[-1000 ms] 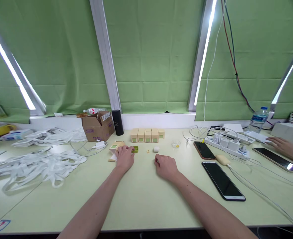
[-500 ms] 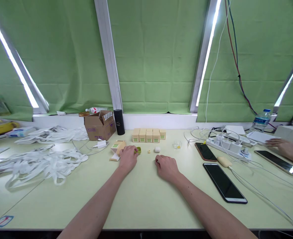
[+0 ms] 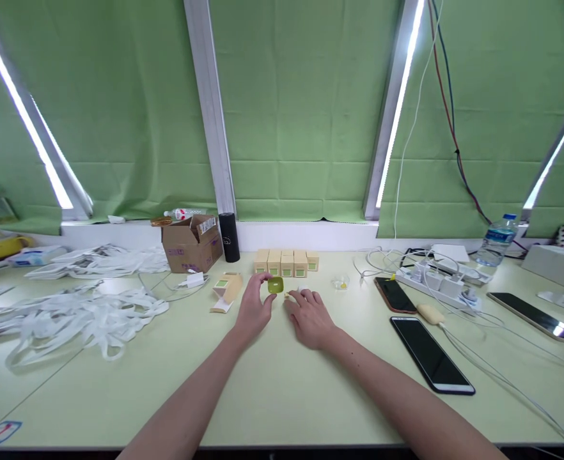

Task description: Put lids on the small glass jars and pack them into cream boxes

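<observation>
In the head view my left hand (image 3: 256, 302) pinches a small olive-green square cup (image 3: 275, 285) between thumb and fingers, its open side turned toward me. To its right, my right hand (image 3: 309, 316) is low over the table with its fingertips closed around a tiny yellow piece (image 3: 286, 296). The small white roll-like object behind my right fingers is mostly hidden. An opened cream carton (image 3: 227, 292) lies left of my left hand. Several small cream boxes with green squares (image 3: 287, 263) stand in a row behind both hands.
A clear dish (image 3: 340, 282) sits right of the boxes. Further right are two phones (image 3: 433, 354), a power strip (image 3: 438, 287), cables and a water bottle (image 3: 497, 239). White straps (image 3: 94, 313), a cardboard box (image 3: 192, 246) and a black cylinder (image 3: 229, 237) occupy the left.
My left hand has lifted the green cup and turned its opening toward me. My right hand has moved forward and left to the tiny yellow piece. Another person's hand has left the right side.
</observation>
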A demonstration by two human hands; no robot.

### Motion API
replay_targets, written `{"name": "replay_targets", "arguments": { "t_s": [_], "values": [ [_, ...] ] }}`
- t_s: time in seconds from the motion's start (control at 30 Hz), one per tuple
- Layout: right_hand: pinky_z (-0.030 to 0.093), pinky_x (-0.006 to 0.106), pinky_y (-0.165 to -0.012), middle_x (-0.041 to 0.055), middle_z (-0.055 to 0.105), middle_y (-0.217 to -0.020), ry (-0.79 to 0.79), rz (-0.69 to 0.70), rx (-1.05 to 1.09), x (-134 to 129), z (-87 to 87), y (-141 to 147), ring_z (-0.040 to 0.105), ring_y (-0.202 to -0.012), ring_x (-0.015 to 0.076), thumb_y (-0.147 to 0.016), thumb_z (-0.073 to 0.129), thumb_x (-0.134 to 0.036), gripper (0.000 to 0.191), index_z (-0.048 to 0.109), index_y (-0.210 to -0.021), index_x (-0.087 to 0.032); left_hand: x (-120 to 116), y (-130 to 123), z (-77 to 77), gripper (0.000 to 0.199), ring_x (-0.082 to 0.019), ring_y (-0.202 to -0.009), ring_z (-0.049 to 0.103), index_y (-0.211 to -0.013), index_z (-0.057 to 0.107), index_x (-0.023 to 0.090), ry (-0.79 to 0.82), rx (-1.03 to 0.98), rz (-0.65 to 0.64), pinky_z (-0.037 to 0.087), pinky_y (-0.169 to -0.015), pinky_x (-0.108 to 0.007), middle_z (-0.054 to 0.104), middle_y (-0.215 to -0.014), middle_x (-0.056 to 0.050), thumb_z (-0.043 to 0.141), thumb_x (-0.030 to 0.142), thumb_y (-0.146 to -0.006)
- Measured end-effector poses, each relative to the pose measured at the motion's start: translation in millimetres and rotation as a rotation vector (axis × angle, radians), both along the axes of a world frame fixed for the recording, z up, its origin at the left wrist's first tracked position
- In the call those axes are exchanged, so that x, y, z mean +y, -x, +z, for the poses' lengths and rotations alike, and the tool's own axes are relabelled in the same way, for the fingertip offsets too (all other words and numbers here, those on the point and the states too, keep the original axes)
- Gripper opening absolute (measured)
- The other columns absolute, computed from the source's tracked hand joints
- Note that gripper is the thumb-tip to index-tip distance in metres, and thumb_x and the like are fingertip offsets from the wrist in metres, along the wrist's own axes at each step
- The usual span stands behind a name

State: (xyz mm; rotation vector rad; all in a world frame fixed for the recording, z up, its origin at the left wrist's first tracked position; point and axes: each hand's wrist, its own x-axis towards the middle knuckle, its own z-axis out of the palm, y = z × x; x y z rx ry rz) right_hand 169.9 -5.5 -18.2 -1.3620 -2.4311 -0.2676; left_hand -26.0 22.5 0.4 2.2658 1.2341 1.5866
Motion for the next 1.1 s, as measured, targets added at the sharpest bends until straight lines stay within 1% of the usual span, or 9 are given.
{"name": "replay_targets", "arguments": {
  "t_s": [0.1, 0.2, 0.33, 0.4, 0.57, 0.63, 0.73, 0.9, 1.1],
  "values": [
    [0.032, 0.045, -0.1, 0.0114, 0.055, -0.143, -0.011, 0.014, -0.055, 6, 3.1, 4, 0.044, -0.121, 0.0307, -0.101, 0.048, -0.027, 0.029, 0.061, -0.126, -0.021, -1, -1, -1.0, 0.036, -0.025, -0.119, 0.061, -0.123, 0.052, 0.024, -0.019, -0.013, -0.027, 0.048, -0.108, -0.043, 0.063, -0.124, -0.008, 0.059, 0.015, -0.089],
    [0.033, 0.044, -0.098, 0.0117, 0.063, -0.129, 0.007, 0.016, -0.078, 11, 5.0, 8, 0.047, -0.115, 0.0297, -0.104, 0.045, -0.03, 0.025, 0.063, -0.118, -0.021, -1, -1, -2.7, 0.035, -0.025, -0.12, 0.061, -0.123, 0.051, 0.024, -0.038, -0.011, -0.041, 0.048, -0.109, -0.044, 0.063, -0.125, -0.009, 0.059, 0.016, -0.09],
    [0.033, 0.044, -0.097, 0.0127, 0.067, -0.113, -0.004, 0.006, -0.095, 15, 5.8, 12, 0.048, -0.111, 0.0303, -0.1, 0.048, -0.023, 0.019, 0.064, -0.109, -0.018, -2, -1, -4.0, 0.035, -0.026, -0.122, 0.061, -0.124, 0.05, 0.024, -0.05, 0.002, -0.053, 0.048, -0.109, -0.046, 0.063, -0.126, -0.01, 0.059, 0.019, -0.091],
    [0.032, 0.044, -0.097, 0.0134, 0.068, -0.112, -0.029, 0.012, -0.096, 15, 5.1, 11, 0.048, -0.111, 0.0305, -0.096, 0.052, -0.017, 0.019, 0.064, -0.11, -0.016, -2, -2, -4.2, 0.035, -0.026, -0.122, 0.061, -0.125, 0.05, 0.024, -0.048, 0.0, -0.059, 0.048, -0.109, -0.046, 0.062, -0.126, -0.01, 0.06, 0.019, -0.091],
    [0.03, 0.042, -0.104, 0.0129, 0.069, -0.121, -0.057, 0.086, -0.01, 3, -1.4, -2, 0.049, -0.118, 0.029, -0.088, 0.054, -0.006, 0.037, 0.065, -0.122, -0.017, -4, -4, -3.6, 0.037, -0.026, -0.12, 0.061, -0.126, 0.05, 0.024, -0.004, -0.031, -0.053, 0.048, -0.109, -0.046, 0.062, -0.126, -0.01, 0.061, 0.02, -0.09],
    [0.033, 0.041, -0.102, 0.0114, 0.071, -0.121, -0.035, 0.093, 0.109, -3, -4.2, -8, 0.052, -0.117, 0.0272, -0.089, 0.053, -0.004, 0.039, 0.066, -0.122, -0.019, -5, -5, -3.0, 0.037, -0.026, -0.119, 0.061, -0.125, 0.051, 0.024, 0.019, -0.056, -0.066, 0.048, -0.109, -0.046, 0.063, -0.125, -0.01, 0.062, 0.02, -0.089],
    [0.039, 0.038, -0.098, 0.0079, 0.074, -0.114, 0.03, 0.079, 0.417, -8, -5.8, -15, 0.059, -0.11, 0.0237, -0.09, 0.051, -0.005, 0.036, 0.07, -0.115, -0.022, -6, -7, -2.2, 0.038, -0.025, -0.117, 0.061, -0.124, 0.053, 0.024, 0.055, -0.097, -0.094, 0.048, -0.107, -0.044, 0.064, -0.124, -0.009, 0.064, 0.019, -0.088],
    [0.05, 0.033, -0.086, 0.005, 0.074, -0.1, 0.248, 0.042, 0.939, -7, -5.0, -18, 0.064, -0.09, 0.02, -0.083, 0.058, -0.014, 0.025, 0.075, -0.1, -0.022, -8, -10, -1.3, 0.039, -0.024, -0.117, 0.062, -0.121, 0.054, 0.024, 0.14, -0.115, -0.161, 0.049, -0.106, -0.043, 0.065, -0.124, -0.008, 0.066, 0.017, -0.085],
    [0.052, 0.033, -0.075, 0.006, 0.077, -0.089, 0.401, 0.121, 1.287, 1, -5.0, -18, 0.065, -0.077, 0.0193, -0.074, 0.073, -0.031, 0.019, 0.077, -0.088, -0.019, -9, -13, -2.5, 0.041, -0.023, -0.116, 0.063, -0.121, 0.054, 0.025, 0.203, -0.125, -0.215, 0.049, -0.104, -0.041, 0.065, -0.123, -0.007, 0.068, 0.017, -0.084]
  ]
}}
